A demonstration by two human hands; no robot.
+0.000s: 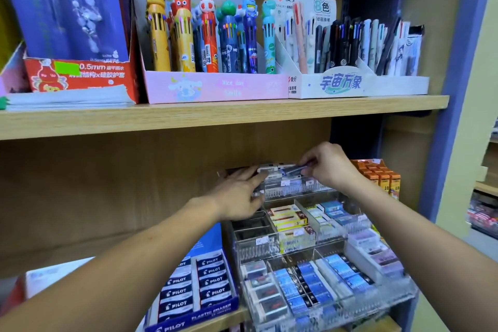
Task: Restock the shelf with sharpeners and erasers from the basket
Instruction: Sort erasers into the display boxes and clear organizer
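Shelf (215, 116): right hand (330, 167) grip pinches eraser (295, 170).

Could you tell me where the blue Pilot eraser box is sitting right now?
The Pilot eraser box sits low on the lower shelf, directly left of the clear acrylic organizer.

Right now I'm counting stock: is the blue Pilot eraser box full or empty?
Nearly full: the Pilot eraser box shows two packed columns of sleeved erasers; its lower left end is hidden by an arm.
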